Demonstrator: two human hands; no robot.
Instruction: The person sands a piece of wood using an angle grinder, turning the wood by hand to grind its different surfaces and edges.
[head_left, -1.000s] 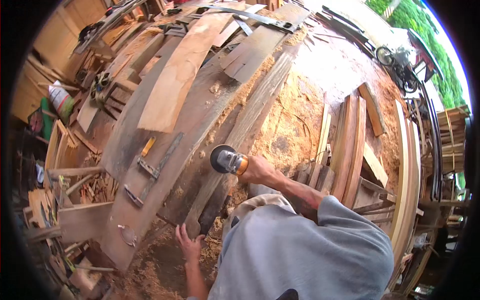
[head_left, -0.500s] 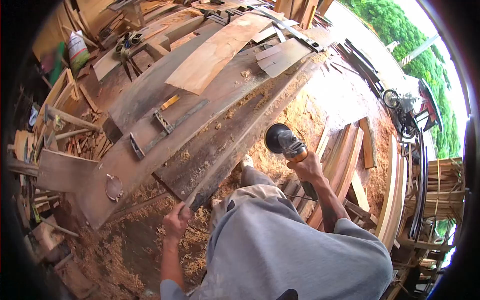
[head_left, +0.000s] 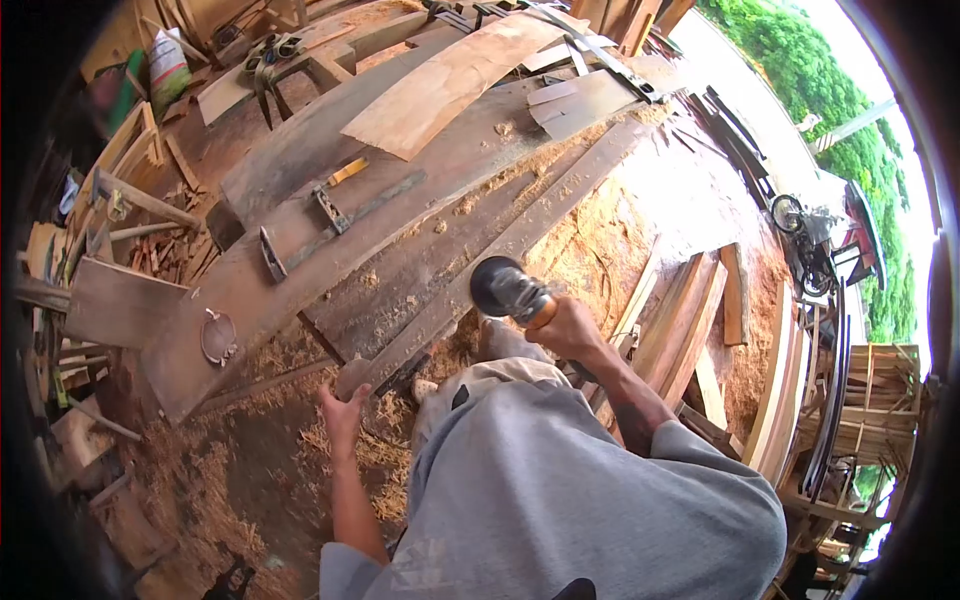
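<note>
My right hand (head_left: 568, 328) is wrapped round the body of an angle grinder (head_left: 520, 298), whose round dark disc (head_left: 493, 286) faces up and left. The disc appears over the near edge of a long wooden plank (head_left: 480, 262); whether it touches the wood I cannot tell. At the plank's near end is my left hand (head_left: 343, 408), thumb and fingers apart, beside the end of the wood. Sawdust lies along the plank.
A clamp (head_left: 328, 208) with a yellow handle lies on a wide board (head_left: 250, 270). A pale board (head_left: 450, 85) rests farther back. Timber beams (head_left: 685, 320) stand at the right, beyond them a motorcycle (head_left: 805, 235). Shavings (head_left: 200, 500) cover the ground.
The grinder in my right hand first swung right off the plank, then came back left to its edge. My left hand closed at the plank's end, then spread its fingers. The plank was turned over.
</note>
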